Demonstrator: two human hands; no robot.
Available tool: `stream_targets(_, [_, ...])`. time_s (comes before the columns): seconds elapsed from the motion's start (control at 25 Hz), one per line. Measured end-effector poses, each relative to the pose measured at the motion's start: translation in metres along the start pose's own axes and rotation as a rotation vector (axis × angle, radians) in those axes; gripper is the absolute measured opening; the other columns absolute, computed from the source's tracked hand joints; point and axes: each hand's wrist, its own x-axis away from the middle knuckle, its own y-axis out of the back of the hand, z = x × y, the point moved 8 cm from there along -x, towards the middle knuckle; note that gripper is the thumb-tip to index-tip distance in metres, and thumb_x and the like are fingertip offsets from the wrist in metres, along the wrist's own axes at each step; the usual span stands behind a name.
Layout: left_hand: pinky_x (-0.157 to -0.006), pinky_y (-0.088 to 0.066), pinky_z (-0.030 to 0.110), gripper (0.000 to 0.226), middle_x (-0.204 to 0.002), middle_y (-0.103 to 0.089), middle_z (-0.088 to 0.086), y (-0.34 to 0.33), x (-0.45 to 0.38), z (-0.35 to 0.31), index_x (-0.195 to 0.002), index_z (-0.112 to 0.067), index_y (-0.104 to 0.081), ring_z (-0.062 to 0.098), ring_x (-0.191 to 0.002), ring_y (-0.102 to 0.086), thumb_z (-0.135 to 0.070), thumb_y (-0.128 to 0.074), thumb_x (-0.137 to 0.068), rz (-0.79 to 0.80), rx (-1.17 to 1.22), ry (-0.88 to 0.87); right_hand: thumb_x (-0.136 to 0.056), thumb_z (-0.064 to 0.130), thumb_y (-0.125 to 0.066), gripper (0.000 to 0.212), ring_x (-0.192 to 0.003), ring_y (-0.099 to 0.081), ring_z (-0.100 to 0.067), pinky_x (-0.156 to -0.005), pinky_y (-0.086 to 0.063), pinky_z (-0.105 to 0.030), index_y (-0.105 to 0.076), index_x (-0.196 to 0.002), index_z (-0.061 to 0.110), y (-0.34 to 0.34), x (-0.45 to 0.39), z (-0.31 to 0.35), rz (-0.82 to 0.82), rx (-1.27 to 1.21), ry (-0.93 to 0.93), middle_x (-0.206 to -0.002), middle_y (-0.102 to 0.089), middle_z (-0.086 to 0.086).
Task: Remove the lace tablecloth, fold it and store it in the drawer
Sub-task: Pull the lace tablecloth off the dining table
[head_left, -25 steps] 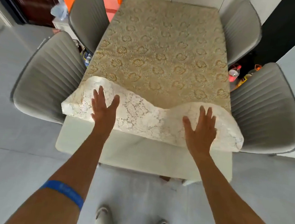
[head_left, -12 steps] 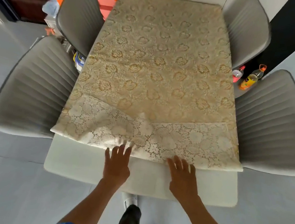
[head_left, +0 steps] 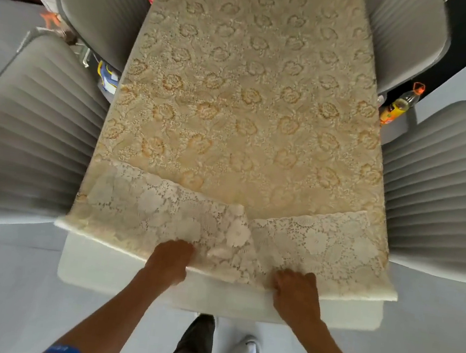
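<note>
I see my left hand (head_left: 170,259) and right hand (head_left: 295,291) clenched on the cream floral lace tablecloth's (head_left: 242,113) folded near edge; fingertips hidden underneath.

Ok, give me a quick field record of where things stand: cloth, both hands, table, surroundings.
cloth: lace tablecloth on table, near edge folded back over itself
left hand: closed on the fold's near edge
right hand: closed on the same edge
table: white table bare along its near end
chairs: four grey, two on each side
drawer: not in view
</note>
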Motion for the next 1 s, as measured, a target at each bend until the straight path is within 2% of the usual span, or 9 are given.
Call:
stream_targets(0.12, [-0.071, -0.047, 0.024, 0.029, -0.098, -0.064, -0.004, -0.049, 0.048, -0.013, -0.094, -0.022, -0.064, 0.018, -0.091, -0.064, -0.002, -0.057, -0.076, 0.32, 0.133, -0.056, -0.076, 0.02, -0.064, 0.015, -0.092, -0.065, -0.025, -0.088, -0.044, -0.043, -0.064, -0.089, 0.027, -0.03, 0.045, 0.011, 0.143, -0.058, 0.153, -0.09, -0.066, 0.0])
stream_targets(0.2, [-0.08, -0.047, 0.019, 0.034, -0.11, -0.059, -0.01, -0.05, 0.058, -0.01, -0.1, -0.031, -0.062, 0.012, -0.105, -0.058, -0.008, -0.059, -0.076, 0.259, 0.441, -0.02, -0.073, 0.019, -0.069, 0.03, -0.103, -0.062, -0.024, -0.089, -0.049, -0.041, -0.068, -0.102, 0.028, -0.023, 0.049, -0.009, 0.027, -0.306, 0.106, -0.112, -0.067, 0.0])
stream_targets(0.32, [-0.104, -0.041, 0.034, 0.069, -0.152, -0.028, -0.001, -0.025, 0.038, 0.002, -0.142, -0.029, -0.036, 0.023, -0.138, -0.029, -0.019, -0.064, -0.08, -0.034, 0.321, -0.006, -0.081, 0.021, -0.06, 0.076, -0.136, -0.037, -0.026, -0.098, -0.042, -0.038, -0.03, -0.15, 0.03, -0.02, 0.028, -0.046, 0.029, -0.294, 0.011, -0.163, -0.018, 0.002])
stream_targets(0.4, [-0.113, -0.029, 0.05, 0.093, -0.162, -0.001, 0.002, -0.018, 0.026, 0.004, -0.153, -0.032, -0.009, 0.028, -0.147, -0.008, -0.033, -0.069, -0.082, -0.079, 0.132, 0.016, -0.086, 0.028, -0.063, 0.089, -0.136, -0.035, -0.029, -0.095, -0.046, -0.041, -0.007, -0.155, 0.032, -0.016, 0.016, -0.054, 0.019, -0.213, 0.029, -0.166, 0.001, 0.003])
stream_targets(0.52, [-0.092, -0.053, 0.041, 0.106, -0.159, -0.009, 0.001, -0.018, 0.013, 0.015, -0.152, -0.036, -0.002, 0.026, -0.138, -0.032, -0.037, -0.076, -0.077, -0.064, 0.23, 0.034, -0.086, 0.034, -0.066, 0.092, -0.125, -0.046, -0.03, -0.089, -0.048, -0.039, -0.006, -0.155, 0.032, -0.013, 0.005, -0.06, 0.015, -0.162, 0.033, -0.159, -0.021, -0.004])
stream_targets(0.6, [-0.077, -0.057, 0.031, 0.102, -0.148, -0.023, 0.004, -0.01, 0.008, 0.022, -0.15, -0.034, -0.014, 0.02, -0.12, -0.049, -0.036, -0.08, -0.073, -0.088, 0.233, 0.063, -0.084, 0.035, -0.066, 0.081, -0.118, -0.049, -0.028, -0.088, -0.046, -0.039, -0.02, -0.152, 0.029, -0.007, -0.003, -0.06, 0.003, -0.087, 0.055, -0.144, -0.04, -0.005])
stream_targets(0.84, [-0.099, -0.036, 0.038, 0.035, -0.127, -0.043, -0.002, 0.012, -0.001, 0.01, -0.106, -0.031, -0.058, 0.02, -0.118, -0.041, -0.041, -0.073, -0.076, -0.144, 0.029, -0.044, -0.079, 0.023, -0.065, 0.033, -0.121, -0.046, -0.03, -0.095, -0.037, -0.042, -0.06, -0.111, 0.019, 0.007, -0.016, -0.036, 0.039, 0.165, 0.258, -0.125, -0.051, -0.005])
stream_targets(0.92, [-0.1, -0.038, 0.035, 0.006, -0.128, -0.042, -0.008, 0.011, 0.002, 0.006, -0.092, -0.029, -0.062, 0.014, -0.116, -0.045, -0.032, -0.064, -0.087, -0.168, 0.061, -0.114, -0.081, 0.014, -0.06, 0.013, -0.119, -0.048, -0.027, -0.095, -0.035, -0.041, -0.058, -0.091, 0.022, 0.005, -0.015, -0.041, 0.076, 0.131, 0.258, -0.114, -0.058, 0.0])
stream_targets(1.0, [-0.082, -0.052, 0.029, 0.019, -0.123, -0.04, -0.012, 0.004, 0.001, 0.013, -0.106, -0.028, -0.055, 0.009, -0.095, -0.056, -0.022, -0.063, -0.09, -0.119, 0.163, -0.108, -0.084, 0.008, -0.051, 0.02, -0.111, -0.053, -0.021, -0.089, -0.033, -0.036, -0.049, -0.087, 0.028, 0.005, -0.02, -0.053, 0.19, 0.065, 0.219, -0.103, -0.062, 0.006])
